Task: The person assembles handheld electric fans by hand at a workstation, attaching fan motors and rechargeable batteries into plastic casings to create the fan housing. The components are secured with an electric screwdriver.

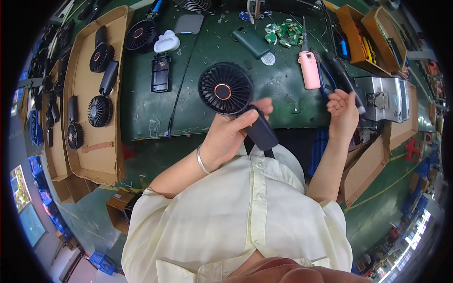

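Observation:
My left hand (231, 134), with a silver bangle at the wrist, is closed round the handle of a black handheld fan (238, 101). The fan's round grille with an orange centre ring faces up, and its handle slants down to the right, close to my shirt. My right hand (343, 113) is raised over the right part of the bench edge, palm up. Its fingers are loosely bent and slightly apart, with nothing visible in them. Nearest to it are a black rod-shaped tool (347, 78) and a pink device casing (309, 70).
On the green bench (198, 113) lie a black housing (160, 73), a white part (166, 42), another fan (141, 35), a dark green casing (251, 41) and several circuit boards (284, 34). A cardboard tray (96, 162) of fans stands left; a silver metal box (377, 99) stands right.

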Demonstrator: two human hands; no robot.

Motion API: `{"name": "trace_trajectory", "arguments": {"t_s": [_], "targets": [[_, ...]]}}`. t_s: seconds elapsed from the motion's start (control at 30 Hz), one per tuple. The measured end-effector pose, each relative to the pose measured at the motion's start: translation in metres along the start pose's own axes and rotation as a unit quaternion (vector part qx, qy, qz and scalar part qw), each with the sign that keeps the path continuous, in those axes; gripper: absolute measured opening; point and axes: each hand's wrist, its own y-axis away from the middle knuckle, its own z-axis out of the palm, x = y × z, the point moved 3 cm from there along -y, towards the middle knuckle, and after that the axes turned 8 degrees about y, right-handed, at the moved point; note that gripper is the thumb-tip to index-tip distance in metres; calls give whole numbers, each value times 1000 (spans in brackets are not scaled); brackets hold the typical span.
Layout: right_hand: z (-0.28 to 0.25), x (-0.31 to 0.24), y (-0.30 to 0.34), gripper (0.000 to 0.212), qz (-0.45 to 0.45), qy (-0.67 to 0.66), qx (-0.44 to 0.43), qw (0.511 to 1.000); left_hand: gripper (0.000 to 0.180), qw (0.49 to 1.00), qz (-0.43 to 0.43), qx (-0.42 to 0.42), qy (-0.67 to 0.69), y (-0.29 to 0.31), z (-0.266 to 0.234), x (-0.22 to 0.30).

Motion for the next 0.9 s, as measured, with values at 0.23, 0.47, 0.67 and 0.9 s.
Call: {"name": "trace_trajectory", "arguments": {"t_s": [0.23, 0.47, 0.67, 0.9], "targets": [[143, -32, 89, 50, -349, 525, -200, 750, 47, 994, 70, -28, 85, -6, 1, -14], [165, -26, 103, 48, -451, 582, -224, 639, 19, 988, 109, 110, 25, 6, 2, 1], [165, -5, 108, 48, -435, 649, -238, 578, 18, 986, 106, 129, -14, 6, -5, -2], [162, -3, 110, 61, -421, 643, -218, 602, 22, 988, 88, 109, -70, 4, -1, 4]]}}
